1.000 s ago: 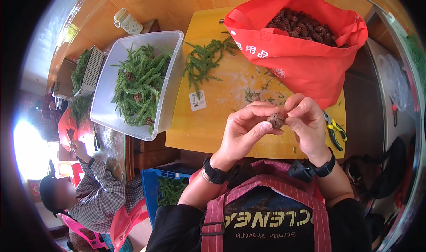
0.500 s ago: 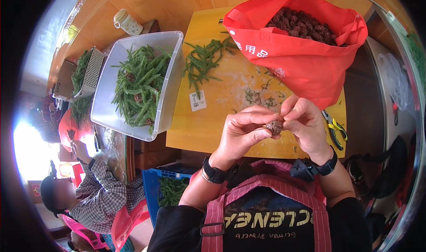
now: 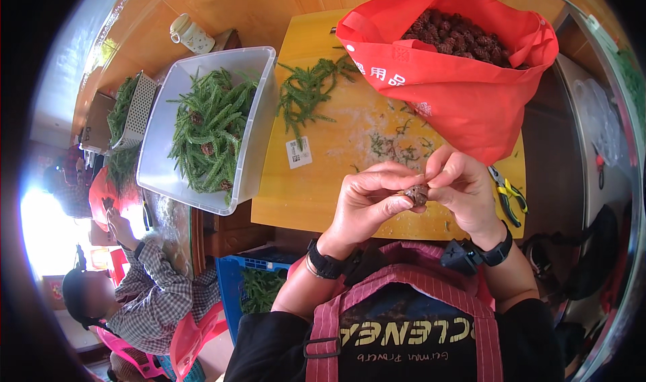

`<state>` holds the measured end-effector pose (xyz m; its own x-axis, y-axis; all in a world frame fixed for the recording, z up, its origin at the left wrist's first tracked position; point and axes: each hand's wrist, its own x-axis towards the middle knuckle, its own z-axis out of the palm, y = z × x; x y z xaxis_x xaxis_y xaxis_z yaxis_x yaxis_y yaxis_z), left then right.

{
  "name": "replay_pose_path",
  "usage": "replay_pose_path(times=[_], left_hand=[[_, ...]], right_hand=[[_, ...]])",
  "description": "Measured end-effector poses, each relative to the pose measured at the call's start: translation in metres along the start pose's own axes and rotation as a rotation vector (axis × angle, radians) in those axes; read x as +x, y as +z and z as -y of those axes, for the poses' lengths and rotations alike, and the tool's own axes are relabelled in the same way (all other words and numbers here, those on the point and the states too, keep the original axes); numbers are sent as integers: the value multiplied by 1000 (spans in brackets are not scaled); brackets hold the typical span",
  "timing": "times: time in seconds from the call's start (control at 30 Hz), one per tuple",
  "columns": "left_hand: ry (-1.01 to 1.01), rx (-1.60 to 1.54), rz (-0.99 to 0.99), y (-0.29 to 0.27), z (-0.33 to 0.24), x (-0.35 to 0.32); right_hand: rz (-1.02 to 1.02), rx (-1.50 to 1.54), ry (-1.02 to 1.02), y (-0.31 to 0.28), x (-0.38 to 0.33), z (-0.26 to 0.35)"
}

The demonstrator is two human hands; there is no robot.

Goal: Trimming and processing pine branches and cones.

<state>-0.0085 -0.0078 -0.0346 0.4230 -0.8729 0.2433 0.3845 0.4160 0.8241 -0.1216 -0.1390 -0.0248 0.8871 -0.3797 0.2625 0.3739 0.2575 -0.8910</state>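
Note:
A small brown pine cone [image 3: 418, 194] is held between my two hands, over the near part of the yellow table [image 3: 336, 210]. My left hand [image 3: 373, 197] pinches it from the left with thumb and fingers. My right hand [image 3: 464, 187] has thumb and index fingertip pressed together at the cone's upper right; whether they grip a thin wire there, I cannot make out. Beyond my hands lie scattered green needle bits [image 3: 397, 150]. A red fabric bag [image 3: 464, 106] full of brown pine cones [image 3: 457, 39] stands at the far right.
On the left stands a clear plastic bin [image 3: 267, 113] of green artificial pine sprigs [image 3: 212, 133]. Loose sprigs [image 3: 306, 92] and a white label [image 3: 299, 153] lie beside it. Yellow-black pliers [image 3: 508, 195] rest right of my hand. A blue crate [image 3: 232, 294] sits below; a co-worker [image 3: 148, 301] sits far left.
My hands stay nearly still around the pine cone, which has turned slightly. At the far left, the co-worker's hands have shifted a little.

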Motion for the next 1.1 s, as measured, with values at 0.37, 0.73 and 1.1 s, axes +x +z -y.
replay_pose_path(times=[0.37,0.73,1.1], left_hand=[[-153,-140,111,-7,-6,-1],[-424,-52,257,-10,-25,4],[-496,-126,226,-2,-18,3]], right_hand=[[151,79,216,-2,7,13],[335,-51,228,-4,12,24],[538,-279,91,-10,15,16]])
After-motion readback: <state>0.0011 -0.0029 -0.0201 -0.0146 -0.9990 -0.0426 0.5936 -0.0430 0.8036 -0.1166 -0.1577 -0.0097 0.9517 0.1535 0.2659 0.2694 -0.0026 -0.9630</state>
